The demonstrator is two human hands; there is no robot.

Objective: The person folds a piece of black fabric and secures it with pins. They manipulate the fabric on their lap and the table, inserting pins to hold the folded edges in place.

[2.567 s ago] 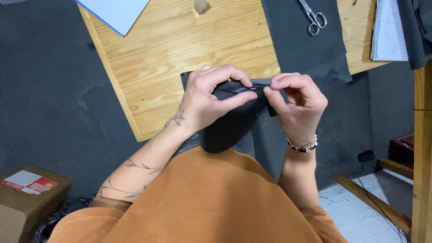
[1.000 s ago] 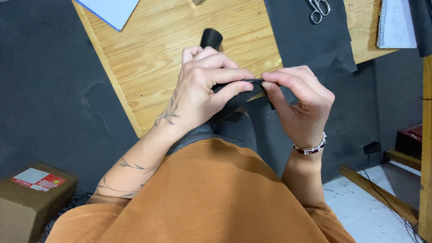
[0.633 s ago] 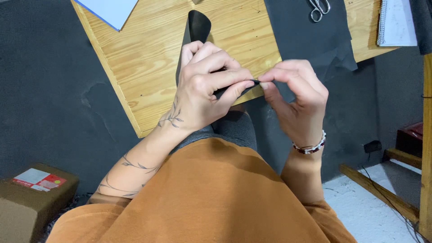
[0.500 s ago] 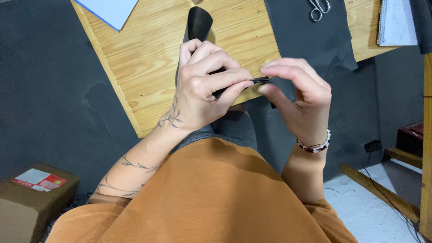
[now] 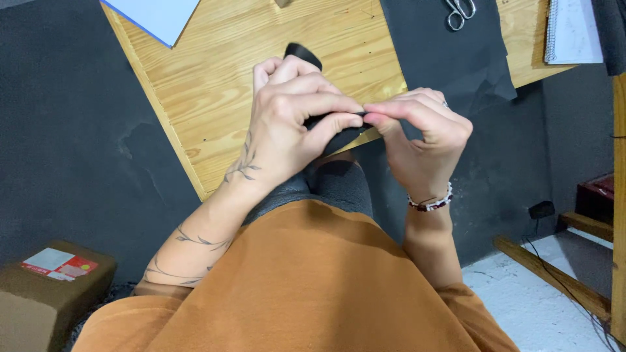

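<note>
— Black strip (image 5: pixel 301 53), is that what you've got there?

— Yes. From the head view, my left hand (image 5: pixel 293 124) is closed round it, thumb and forefinger pinched tight on its near end. My right hand (image 5: pixel 424 140) meets it there, fingertips (image 5: pixel 375 112) pressed shut on the same end, so the two pinches touch.

— Where does the strip sit?

— Over the front edge of the wooden table (image 5: pixel 215 85), held up in my hands. Only its rounded far tip pokes out above my left knuckles, and a dark bit shows under my thumb. My fingers hide the rest, so I cannot tell its full shape or what it is made of.

— Anything else up there?

— Black sheet (image 5: pixel 450 58) lies on the table to the right, with scissors (image 5: pixel 461 10) on it, cut off by the top edge. Pale blue paper (image 5: pixel 156 16) at the top left and a notebook (image 5: pixel 572 32) at the right are cropped too. Down left, a cardboard box (image 5: pixel 45 287) sits on the floor, partly out of view.
</note>
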